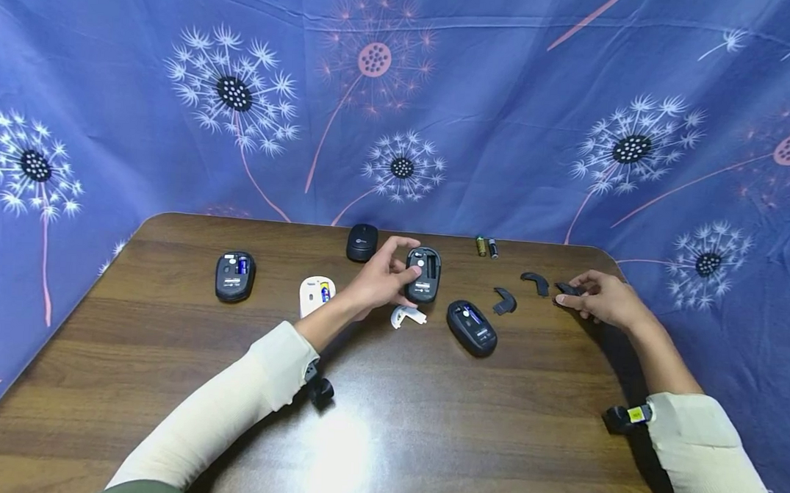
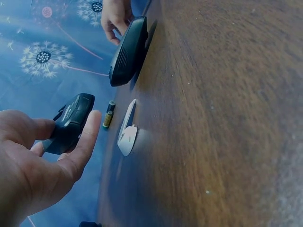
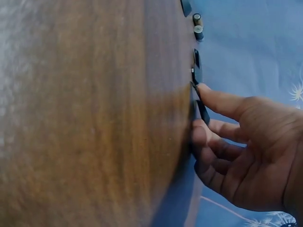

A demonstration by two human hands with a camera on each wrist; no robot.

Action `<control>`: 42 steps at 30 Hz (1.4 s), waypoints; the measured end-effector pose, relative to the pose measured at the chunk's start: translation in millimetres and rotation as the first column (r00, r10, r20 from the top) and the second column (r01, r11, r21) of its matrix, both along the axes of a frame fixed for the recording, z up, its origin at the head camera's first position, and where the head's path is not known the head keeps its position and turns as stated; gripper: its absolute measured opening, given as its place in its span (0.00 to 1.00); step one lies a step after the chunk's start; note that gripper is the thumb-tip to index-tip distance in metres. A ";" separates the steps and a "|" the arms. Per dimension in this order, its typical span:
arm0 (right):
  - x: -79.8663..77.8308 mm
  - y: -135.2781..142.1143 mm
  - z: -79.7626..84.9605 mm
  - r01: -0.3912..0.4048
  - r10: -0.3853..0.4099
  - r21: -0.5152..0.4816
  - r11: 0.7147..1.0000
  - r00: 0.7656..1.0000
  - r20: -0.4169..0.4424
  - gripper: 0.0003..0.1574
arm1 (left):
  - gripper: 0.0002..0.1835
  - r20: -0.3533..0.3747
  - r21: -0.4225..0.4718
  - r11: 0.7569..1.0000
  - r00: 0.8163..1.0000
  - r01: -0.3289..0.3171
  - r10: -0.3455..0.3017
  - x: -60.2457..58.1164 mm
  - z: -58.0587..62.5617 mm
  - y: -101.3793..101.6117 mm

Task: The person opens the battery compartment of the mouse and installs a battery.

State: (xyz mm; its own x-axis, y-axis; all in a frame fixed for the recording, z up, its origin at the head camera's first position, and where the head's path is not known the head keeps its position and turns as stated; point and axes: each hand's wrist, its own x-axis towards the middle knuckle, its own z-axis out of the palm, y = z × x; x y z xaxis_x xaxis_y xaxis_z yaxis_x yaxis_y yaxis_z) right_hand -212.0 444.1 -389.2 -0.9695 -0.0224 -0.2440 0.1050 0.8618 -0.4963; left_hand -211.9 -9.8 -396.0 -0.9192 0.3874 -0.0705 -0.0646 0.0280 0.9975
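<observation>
My left hand grips a black computer mouse by its sides, underside up, with its dark battery slot uncovered. In the left wrist view the held mouse sits between thumb and fingers, above the table. At the table's far right, my right hand pinches a black battery cover, low over the wood. Fingers partly hide that cover in the right wrist view. Two more black covers, one curved and one hooked, lie to its left. A white cover lies just below the held mouse.
An upturned black mouse with a blue battery lies at centre right, another at left. A white mouse is partly behind my left forearm. An upright black mouse and two loose batteries are near the back edge.
</observation>
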 end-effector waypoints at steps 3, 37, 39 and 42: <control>-0.2 -1.9 1.8 -0.027 0.027 -0.002 1.000 0.999 0.037 0.46 | 0.28 0.001 -0.001 1.000 1.000 0.000 0.000 0.3 -0.1 0.0; -51.8 -12.0 7.7 -0.079 0.074 -0.075 0.994 0.995 -0.074 0.39 | 0.31 -0.008 0.024 1.000 1.000 0.019 -0.019 1.7 -0.8 1.0; -56.8 -18.5 7.0 -0.088 0.081 -0.086 0.992 0.994 -0.077 0.40 | 0.31 -0.005 0.027 0.999 1.000 0.022 -0.022 2.1 -0.2 0.9; -64.3 -26.4 4.3 -0.105 0.098 -0.079 0.991 0.991 -0.090 0.41 | 0.30 0.002 0.031 0.999 1.000 0.028 -0.028 2.7 0.6 1.1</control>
State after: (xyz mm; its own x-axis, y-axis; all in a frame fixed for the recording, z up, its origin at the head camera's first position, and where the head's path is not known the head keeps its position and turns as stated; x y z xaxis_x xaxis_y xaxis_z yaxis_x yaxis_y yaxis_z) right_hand -276.3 417.6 -384.9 -0.9785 -0.1386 -0.1528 -0.0273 0.8211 -0.5701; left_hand -209.2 -8.7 -395.4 -0.9080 0.4146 -0.0605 -0.0669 -0.0009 0.9978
